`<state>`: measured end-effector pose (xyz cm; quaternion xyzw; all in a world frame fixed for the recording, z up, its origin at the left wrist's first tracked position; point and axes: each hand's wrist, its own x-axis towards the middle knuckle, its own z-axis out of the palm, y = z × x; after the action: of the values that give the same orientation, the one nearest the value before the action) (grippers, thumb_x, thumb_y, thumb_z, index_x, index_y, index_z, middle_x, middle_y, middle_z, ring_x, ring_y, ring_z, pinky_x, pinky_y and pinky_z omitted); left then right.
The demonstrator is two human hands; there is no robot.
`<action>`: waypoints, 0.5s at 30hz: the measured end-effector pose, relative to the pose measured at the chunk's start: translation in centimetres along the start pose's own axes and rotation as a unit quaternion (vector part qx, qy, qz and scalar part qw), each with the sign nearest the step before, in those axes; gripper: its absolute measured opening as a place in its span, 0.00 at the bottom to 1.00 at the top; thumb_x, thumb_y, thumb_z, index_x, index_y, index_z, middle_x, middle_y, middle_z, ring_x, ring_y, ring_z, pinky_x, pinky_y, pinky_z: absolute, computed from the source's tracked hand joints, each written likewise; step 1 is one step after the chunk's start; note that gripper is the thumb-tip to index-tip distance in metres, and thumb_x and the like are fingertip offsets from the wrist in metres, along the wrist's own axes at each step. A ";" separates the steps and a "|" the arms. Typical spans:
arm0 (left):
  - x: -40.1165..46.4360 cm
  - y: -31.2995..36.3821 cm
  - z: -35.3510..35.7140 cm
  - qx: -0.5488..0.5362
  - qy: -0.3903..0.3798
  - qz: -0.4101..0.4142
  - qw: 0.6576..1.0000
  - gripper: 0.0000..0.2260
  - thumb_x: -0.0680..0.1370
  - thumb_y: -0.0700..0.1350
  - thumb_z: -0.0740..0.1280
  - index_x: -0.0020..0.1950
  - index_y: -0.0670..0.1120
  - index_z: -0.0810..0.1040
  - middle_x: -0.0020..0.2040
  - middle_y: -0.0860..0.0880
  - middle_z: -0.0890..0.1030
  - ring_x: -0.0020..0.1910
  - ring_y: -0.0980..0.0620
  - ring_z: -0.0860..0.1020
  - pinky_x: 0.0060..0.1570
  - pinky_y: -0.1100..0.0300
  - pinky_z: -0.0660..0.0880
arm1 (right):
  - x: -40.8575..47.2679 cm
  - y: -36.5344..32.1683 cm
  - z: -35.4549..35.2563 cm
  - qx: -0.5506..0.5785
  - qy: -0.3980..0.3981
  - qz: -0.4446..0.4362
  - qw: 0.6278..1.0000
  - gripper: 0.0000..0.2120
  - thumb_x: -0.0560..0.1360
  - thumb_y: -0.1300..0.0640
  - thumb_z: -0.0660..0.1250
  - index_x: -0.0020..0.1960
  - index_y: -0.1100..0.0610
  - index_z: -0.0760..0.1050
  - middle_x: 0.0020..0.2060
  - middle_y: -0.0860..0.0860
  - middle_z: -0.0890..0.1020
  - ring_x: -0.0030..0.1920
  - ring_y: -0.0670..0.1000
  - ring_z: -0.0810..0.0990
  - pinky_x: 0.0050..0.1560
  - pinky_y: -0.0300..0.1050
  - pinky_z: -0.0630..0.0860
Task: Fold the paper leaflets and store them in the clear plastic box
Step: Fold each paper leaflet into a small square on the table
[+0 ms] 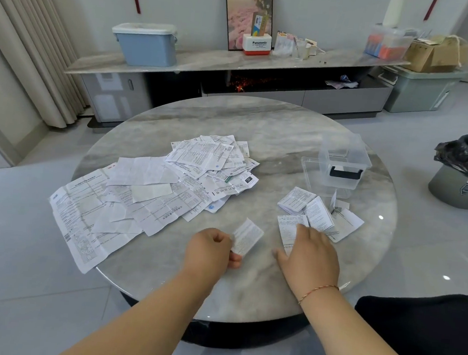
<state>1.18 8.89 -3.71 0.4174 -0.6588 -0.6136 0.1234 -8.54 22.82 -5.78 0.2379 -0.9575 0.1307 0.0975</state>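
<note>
A wide heap of unfolded paper leaflets [153,187] covers the left and middle of the round marble table [259,123]. My left hand [210,249] pinches a small folded leaflet [246,237] just above the table's near edge. My right hand [309,253] lies flat, fingers spread, on a folded leaflet [286,226] at the front of a small group of folded leaflets [319,212]. The clear plastic box [343,160] with a black handle stands behind that group, at the right of the table, with its clear lid [309,172] lying under or beside it.
A bin lined with a black bag [465,170] stands on the floor to the right of the table. Behind the table runs a long low cabinet [236,62] carrying a blue lidded tub [145,44] and other boxes. A curtain hangs at the left.
</note>
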 end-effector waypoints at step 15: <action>2.4 -1.7 1.1 0.283 0.012 0.305 0.909 0.16 0.77 0.37 0.60 0.63 0.46 0.76 0.58 0.48 0.74 0.56 0.49 0.73 0.57 0.58 0.69 | -3.8 -0.9 0.5 -0.026 0.049 -0.099 0.994 0.16 0.48 0.53 0.79 0.28 0.57 0.75 0.22 0.52 0.74 0.23 0.55 0.74 0.23 0.39 0.68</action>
<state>-0.34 8.14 -6.33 0.2205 -0.8984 -0.3291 0.1893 -4.85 23.56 -7.01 0.3223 -0.9264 0.1066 0.1630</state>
